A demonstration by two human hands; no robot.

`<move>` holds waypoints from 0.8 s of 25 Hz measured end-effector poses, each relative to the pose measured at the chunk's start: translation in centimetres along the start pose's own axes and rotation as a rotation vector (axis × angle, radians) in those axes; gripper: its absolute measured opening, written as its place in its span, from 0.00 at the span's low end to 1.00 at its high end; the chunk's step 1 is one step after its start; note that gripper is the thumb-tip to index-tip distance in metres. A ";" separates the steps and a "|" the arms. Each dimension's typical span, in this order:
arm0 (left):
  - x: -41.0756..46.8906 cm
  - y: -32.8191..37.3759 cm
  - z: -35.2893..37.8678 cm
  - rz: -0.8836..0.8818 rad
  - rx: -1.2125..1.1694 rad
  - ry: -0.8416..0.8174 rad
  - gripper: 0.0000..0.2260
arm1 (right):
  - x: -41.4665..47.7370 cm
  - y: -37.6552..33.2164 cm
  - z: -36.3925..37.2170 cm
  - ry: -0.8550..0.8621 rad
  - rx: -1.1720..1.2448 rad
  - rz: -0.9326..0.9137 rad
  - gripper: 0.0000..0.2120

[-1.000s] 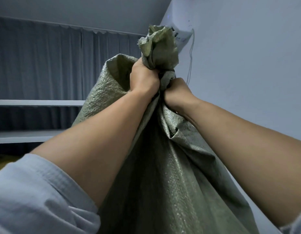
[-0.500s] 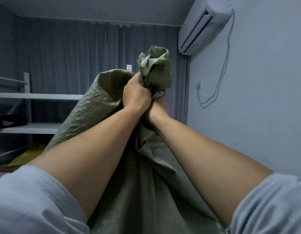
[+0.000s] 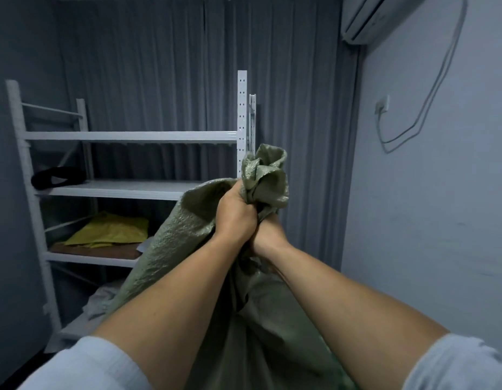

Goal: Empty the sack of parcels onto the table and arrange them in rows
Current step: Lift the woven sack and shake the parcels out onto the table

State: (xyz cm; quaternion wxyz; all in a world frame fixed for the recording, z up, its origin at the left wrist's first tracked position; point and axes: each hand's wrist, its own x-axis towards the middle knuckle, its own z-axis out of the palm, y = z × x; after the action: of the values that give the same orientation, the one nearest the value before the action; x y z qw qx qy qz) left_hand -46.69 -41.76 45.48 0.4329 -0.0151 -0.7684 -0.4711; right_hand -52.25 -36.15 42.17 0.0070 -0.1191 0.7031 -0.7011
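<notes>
A large green woven sack (image 3: 171, 243) hangs in front of me, its bunched end (image 3: 265, 178) sticking up above my fists. My left hand (image 3: 234, 213) grips the gathered fabric at the top. My right hand (image 3: 268, 237) grips the same bunch just below and behind the left one. Both arms are stretched forward and up. The sack's body drops out of the bottom of the frame. No parcels and no table are visible.
A white metal shelf rack (image 3: 242, 114) stands at the left in front of grey curtains, with a black object (image 3: 57, 177) and yellow bags (image 3: 111, 229) on its shelves. A bare wall with an air conditioner (image 3: 365, 18) and a dangling cable is at the right.
My hands and the sack's gathered end have come down from high near the ceiling to about chest height. My view has tilted down, showing the shelf rack.
</notes>
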 end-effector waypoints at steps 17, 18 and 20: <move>-3.3 -4.4 2.9 -0.253 0.214 -0.420 0.22 | -5.0 0.5 -9.6 0.142 -0.565 0.153 0.07; -3.5 -4.6 3.2 -0.271 0.231 -0.446 0.25 | -4.9 0.2 -10.0 0.254 -0.558 0.069 0.05; -4.0 -5.0 4.1 -0.297 0.238 -0.502 0.27 | -5.0 -0.4 -10.3 0.437 -0.573 -0.092 0.07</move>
State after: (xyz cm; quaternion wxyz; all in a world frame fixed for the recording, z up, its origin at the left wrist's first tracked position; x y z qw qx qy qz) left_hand -48.98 -39.93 38.47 0.1548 0.0320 -0.8949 -0.4174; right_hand -49.17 -25.09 42.01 -0.2086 0.0051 0.8497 -0.4843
